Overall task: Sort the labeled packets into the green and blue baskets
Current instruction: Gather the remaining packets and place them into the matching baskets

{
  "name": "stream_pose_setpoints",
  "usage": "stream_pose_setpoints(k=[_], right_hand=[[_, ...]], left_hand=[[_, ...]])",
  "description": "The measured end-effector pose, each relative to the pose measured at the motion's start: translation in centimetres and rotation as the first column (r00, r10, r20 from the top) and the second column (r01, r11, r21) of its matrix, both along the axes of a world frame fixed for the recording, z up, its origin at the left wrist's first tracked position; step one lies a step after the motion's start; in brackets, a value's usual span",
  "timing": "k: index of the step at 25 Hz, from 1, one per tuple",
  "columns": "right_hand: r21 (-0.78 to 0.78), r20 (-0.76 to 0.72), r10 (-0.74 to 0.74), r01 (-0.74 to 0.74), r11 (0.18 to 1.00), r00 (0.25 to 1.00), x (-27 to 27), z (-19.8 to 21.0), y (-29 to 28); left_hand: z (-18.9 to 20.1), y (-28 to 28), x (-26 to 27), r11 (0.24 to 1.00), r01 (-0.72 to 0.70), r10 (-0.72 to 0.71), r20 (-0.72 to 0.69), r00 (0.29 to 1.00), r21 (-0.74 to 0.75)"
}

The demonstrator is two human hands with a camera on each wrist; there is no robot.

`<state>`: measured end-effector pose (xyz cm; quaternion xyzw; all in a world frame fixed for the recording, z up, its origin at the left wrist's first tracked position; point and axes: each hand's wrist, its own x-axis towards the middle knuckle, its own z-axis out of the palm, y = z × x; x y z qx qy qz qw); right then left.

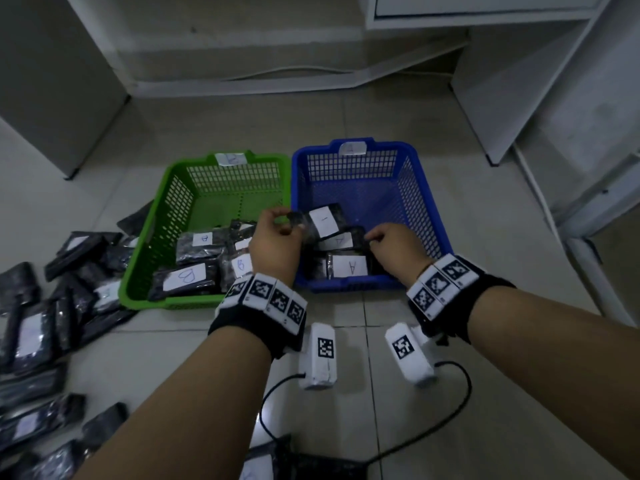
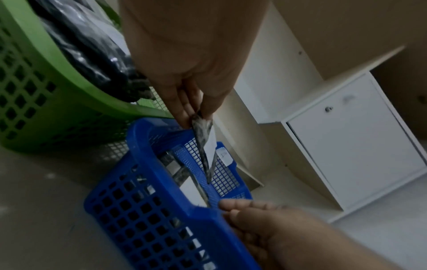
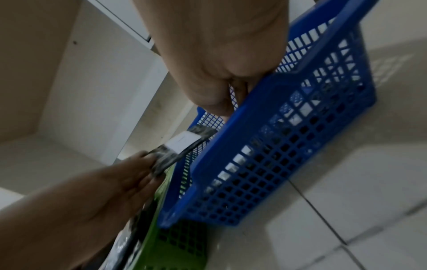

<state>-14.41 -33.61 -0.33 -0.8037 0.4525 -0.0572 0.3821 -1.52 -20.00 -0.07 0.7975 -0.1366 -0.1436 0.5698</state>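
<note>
The green basket point(image 1: 138, 268) sits on the floor to the left of the blue basket point(image 1: 429, 206). Several black packets marked B point(image 1: 188, 275) lie in the green one. Black packets marked A point(image 1: 348, 266) lie in the blue one. My left hand point(image 1: 291, 220) pinches the end of a black packet with a white label point(image 1: 323, 221) and holds it over the blue basket's left side; the pinch shows in the left wrist view point(image 2: 196, 113). My right hand point(image 1: 372, 237) is down inside the blue basket, its fingers curled on the corner of another A packet point(image 1: 337, 242).
A heap of loose black packets point(image 1: 41, 323) covers the floor to the left. Two white marker blocks point(image 1: 318, 355) with a black cable point(image 1: 450, 410) lie between my forearms. One more packet point(image 1: 277, 462) lies close to me. White cabinets point(image 1: 554, 98) stand at the right and behind.
</note>
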Motion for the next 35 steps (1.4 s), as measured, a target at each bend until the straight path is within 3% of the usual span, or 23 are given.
stream_pose_setpoints(k=[4, 8, 13, 17, 19, 21, 23, 25, 27, 29, 32, 35], right_hand=[[-0.278, 0.087, 0.177, -0.147, 0.949, 0.98, -3.4, -0.6, 1.5], [-0.372, 0.062, 0.341, -0.296, 0.88, 0.938, -5.6, -1.4, 2.4], [-0.332, 0.119, 0.316, -0.262, 0.906, 0.941, -5.3, -2.8, 3.6], [-0.522, 0.048, 0.372, -0.295, 0.8, 0.927, -5.1, -2.8, 6.6], [-0.609, 0.022, 0.431, -0.33, 0.721, 0.902, -5.2, -3.0, 8.8], [-0.588, 0.053, 0.531, -0.403, 0.701, 0.846, -5.3, -3.7, 11.5], [-0.498, 0.111, 0.636, -0.511, 0.701, 0.764, -5.4, -5.0, 14.7], [-0.414, 0.135, 0.711, -0.612, 0.673, 0.69, -5.7, -6.0, 17.2], [-0.295, 0.151, 0.771, -0.717, 0.632, 0.618, -5.7, -6.4, 18.8], [-0.19, 0.135, 0.821, -0.798, 0.571, 0.555, -5.8, -6.6, 19.6], [-0.128, 0.122, 0.873, -0.865, 0.485, 0.472, -6.2, -6.3, 19.6], [-0.017, 0.025, 0.949, -0.949, 0.316, 0.315, -6.9, -6.0, 19.3]], left_hand=[[-1.0, -2.6, 0.0, 0.95, 0.163, -0.213, 0.167, 0.963, 0.267], [-2.4, -2.8, -0.1, 0.789, 0.311, -0.512, 0.288, 0.809, 0.529], [-1.7, 2.0, -1.8, 0.896, 0.34, -0.439, 0.461, 0.771, 0.284], [-1.6, 8.5, -3.5, 0.881, 0.365, -0.473, 0.542, 0.695, 0.301], [-2.1, 12.3, -4.0, 0.849, 0.392, -0.527, 0.505, 0.684, 0.355], [-2.4, 16.2, -4.4, 0.828, 0.402, -0.547, 0.404, 0.733, 0.392], [-2.7, 20.0, -4.9, 0.783, 0.435, -0.561, 0.202, 0.803, 0.444], [-3.4, 23.1, -5.8, 0.682, 0.529, -0.588, -0.052, 0.807, 0.504], [-4.6, 25.4, -7.0, 0.556, 0.62, -0.633, -0.202, 0.748, 0.553], [-5.8, 26.8, -8.2, 0.502, 0.643, -0.667, -0.215, 0.713, 0.578], [-6.1, 26.9, -8.4, 0.486, 0.598, -0.658, -0.184, 0.731, 0.637], [-5.2, 26.3, -7.0, 0.588, 0.502, -0.542, -0.152, 0.827, 0.635]])
